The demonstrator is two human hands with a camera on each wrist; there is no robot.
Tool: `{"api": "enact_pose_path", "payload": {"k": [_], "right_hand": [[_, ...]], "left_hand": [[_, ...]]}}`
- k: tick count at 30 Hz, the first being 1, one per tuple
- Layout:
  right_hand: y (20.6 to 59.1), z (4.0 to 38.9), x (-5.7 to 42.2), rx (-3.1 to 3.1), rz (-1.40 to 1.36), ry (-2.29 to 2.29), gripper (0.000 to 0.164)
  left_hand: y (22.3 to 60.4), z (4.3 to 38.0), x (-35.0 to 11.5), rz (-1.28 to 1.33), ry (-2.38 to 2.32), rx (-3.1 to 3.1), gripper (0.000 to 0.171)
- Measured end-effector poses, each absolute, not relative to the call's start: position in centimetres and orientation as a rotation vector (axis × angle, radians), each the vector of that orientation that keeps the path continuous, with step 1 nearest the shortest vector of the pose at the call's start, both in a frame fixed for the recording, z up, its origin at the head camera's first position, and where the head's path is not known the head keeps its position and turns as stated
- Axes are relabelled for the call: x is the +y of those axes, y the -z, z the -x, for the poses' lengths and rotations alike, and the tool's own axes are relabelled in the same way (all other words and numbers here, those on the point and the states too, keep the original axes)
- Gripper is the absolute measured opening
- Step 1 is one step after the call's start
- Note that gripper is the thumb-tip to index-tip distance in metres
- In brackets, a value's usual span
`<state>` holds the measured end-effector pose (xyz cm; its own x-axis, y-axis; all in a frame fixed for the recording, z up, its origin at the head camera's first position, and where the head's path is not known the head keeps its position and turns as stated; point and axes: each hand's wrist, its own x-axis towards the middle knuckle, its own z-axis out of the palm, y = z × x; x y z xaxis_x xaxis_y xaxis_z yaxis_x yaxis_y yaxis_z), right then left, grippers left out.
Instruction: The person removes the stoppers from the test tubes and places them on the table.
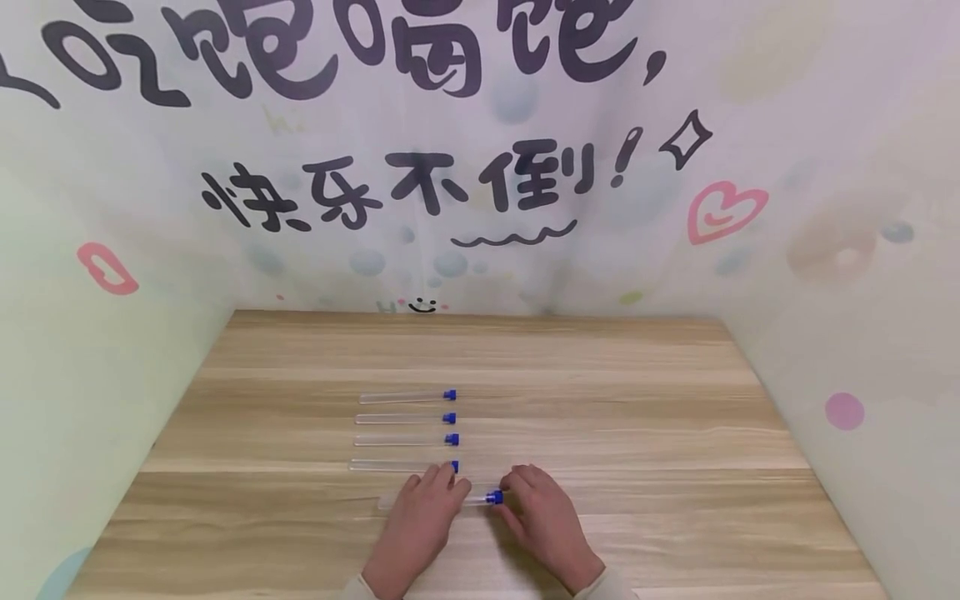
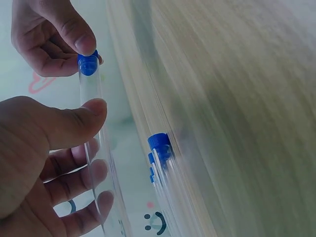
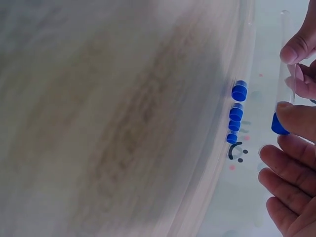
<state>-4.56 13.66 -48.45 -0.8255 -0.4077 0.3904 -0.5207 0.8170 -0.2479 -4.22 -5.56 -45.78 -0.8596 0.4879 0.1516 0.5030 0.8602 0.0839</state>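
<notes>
A clear test tube [image 2: 94, 89] with a blue cap [image 1: 493, 497] is held off the table between both hands. My left hand [image 1: 418, 522] grips its glassy body, thumb on one side and fingers on the other, as the left wrist view shows. At the capped end, my right hand [image 1: 549, 518] pinches the blue cap between thumb and forefinger; its other fingers are loosely bent in the right wrist view. The cap sits in the tube's mouth. Just beyond the left fingertips lies the nearest of several capped tubes [image 1: 397, 466], its cap partly behind those fingers.
Several clear tubes [image 1: 401, 419] with blue caps lie in a rough column on the wood-grain table [image 1: 637, 400], caps all to the right. A printed white backdrop [image 1: 337, 275] rises behind the table, and pale walls flank both sides.
</notes>
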Motion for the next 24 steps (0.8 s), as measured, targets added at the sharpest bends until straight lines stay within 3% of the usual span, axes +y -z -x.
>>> {"api": "enact_pose_path", "payload": {"k": [24], "right_hand": [[48.48, 4.58, 14.04, -2.629, -0.813, -0.511, 0.023]], "left_hand": [[46.3, 4.31, -6.02, 0.851, 0.19, -2.807, 0.019]]}}
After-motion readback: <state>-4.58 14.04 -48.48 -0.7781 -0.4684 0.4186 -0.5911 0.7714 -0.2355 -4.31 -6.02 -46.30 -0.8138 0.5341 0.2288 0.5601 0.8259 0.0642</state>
